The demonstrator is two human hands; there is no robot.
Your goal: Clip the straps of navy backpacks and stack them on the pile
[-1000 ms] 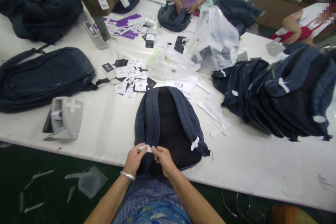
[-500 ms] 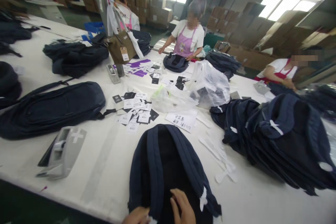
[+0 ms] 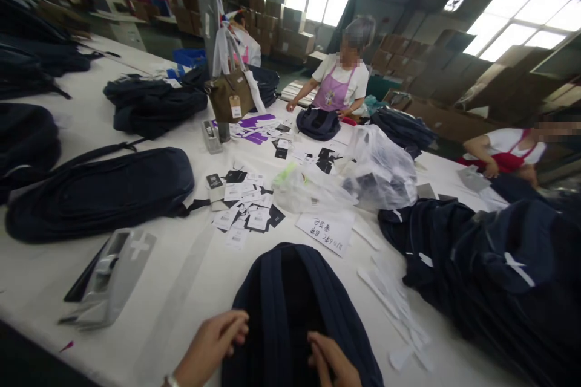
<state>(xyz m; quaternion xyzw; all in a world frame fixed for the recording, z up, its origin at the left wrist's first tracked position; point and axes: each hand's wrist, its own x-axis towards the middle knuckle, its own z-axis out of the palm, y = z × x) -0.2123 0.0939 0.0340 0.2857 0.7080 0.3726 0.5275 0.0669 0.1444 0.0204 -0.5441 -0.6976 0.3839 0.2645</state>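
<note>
A dark navy backpack (image 3: pixel 297 290) lies at the table's front, straps and black back panel facing up. My left hand (image 3: pixel 211 344) is by its left edge, fingers curled and thumb close to them; whether something small is pinched there I cannot make out. Over the lower part of the back panel is my right hand (image 3: pixel 333 360), its fingers bent and a little apart, with nothing visible in them. The bag's lower end is out of view.
Ahead lie loose tags (image 3: pixel 247 205), a handwritten sheet (image 3: pixel 327 233) and clear plastic bags (image 3: pixel 381 166). White strips (image 3: pixel 399 308) lie right, beside piled backpacks (image 3: pixel 467 266). To the left are another backpack (image 3: pixel 104 193) and a grey pouch (image 3: pixel 111 278). Co-workers stand across the table.
My left hand has lifted from the lower strap end and moved left to the backpack's edge. My right hand has shifted slightly right. The camera view has tilted up and turned slightly left.
</note>
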